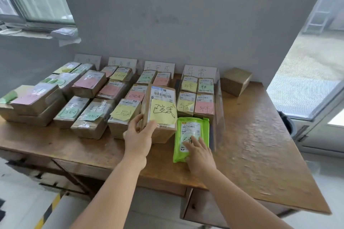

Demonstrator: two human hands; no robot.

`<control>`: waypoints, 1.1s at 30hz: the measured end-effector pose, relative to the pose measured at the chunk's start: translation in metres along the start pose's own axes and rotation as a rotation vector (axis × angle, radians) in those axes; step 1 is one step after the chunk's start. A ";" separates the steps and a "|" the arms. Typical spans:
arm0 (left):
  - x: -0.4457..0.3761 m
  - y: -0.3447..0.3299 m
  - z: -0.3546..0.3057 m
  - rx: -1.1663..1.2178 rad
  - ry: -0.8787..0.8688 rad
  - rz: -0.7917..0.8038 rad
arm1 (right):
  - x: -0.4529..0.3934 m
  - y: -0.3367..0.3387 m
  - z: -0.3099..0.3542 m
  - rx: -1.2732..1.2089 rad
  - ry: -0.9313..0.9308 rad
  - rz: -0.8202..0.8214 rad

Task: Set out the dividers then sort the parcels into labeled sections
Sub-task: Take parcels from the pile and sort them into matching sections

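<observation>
Parcels fill the rear-left part of the wooden table (251, 145), ranked in columns before 4 white label cards (200, 71) that stand along the back edge against the wall. Left hand (138, 140) grips the near-left corner of a tall brown box (160, 111) with a yellow note, thumb on its left side and fingers curled over its front face; the box stands tilted near the front of the 3rd column. Right hand (200, 154) rests with straight, slightly spread fingers on a green soft parcel (191, 138) lying flat at the near end of the 4th column. A clear divider panel (217, 109) stands just right of that column. Open tabletop runs from the panel to the right edge, and a strip lies bare along the front edge. One plain box (235, 80) sits at the back, right of the panel. The leftmost card's writing is too faint to read; the left-hand stack is cut off by the frame.
</observation>
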State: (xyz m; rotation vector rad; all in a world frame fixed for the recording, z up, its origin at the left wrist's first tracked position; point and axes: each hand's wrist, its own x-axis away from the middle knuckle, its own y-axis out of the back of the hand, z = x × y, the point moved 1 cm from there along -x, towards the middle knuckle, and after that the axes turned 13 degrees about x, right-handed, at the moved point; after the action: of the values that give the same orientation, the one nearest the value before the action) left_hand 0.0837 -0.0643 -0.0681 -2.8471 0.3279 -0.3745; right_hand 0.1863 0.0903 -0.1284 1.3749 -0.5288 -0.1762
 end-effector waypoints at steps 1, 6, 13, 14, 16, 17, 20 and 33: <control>-0.001 0.001 0.001 0.003 0.001 0.000 | -0.003 0.000 0.001 0.017 0.025 0.005; -0.007 0.005 0.003 0.010 0.004 0.000 | -0.018 0.001 0.009 0.062 0.077 0.002; -0.009 0.013 0.007 0.014 -0.022 -0.011 | -0.033 0.006 0.012 0.053 0.069 -0.006; -0.008 0.014 0.006 0.015 -0.023 -0.010 | -0.036 0.007 0.011 0.045 0.064 -0.005; -0.008 0.015 0.006 0.017 -0.026 -0.005 | -0.039 0.008 0.010 0.032 0.059 0.001; -0.008 0.016 0.005 0.022 -0.029 -0.002 | -0.039 0.009 0.010 0.027 0.058 0.000; -0.006 0.016 0.003 0.032 -0.038 0.008 | -0.036 0.016 0.011 -0.026 0.044 -0.031; 0.013 0.004 -0.023 0.085 0.034 0.015 | 0.010 0.087 0.057 -0.446 0.226 -0.259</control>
State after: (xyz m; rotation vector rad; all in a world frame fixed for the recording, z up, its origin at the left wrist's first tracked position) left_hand 0.0891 -0.0767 -0.0444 -2.7569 0.3318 -0.4241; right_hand 0.1530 0.0537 -0.0361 1.0042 -0.1080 -0.3244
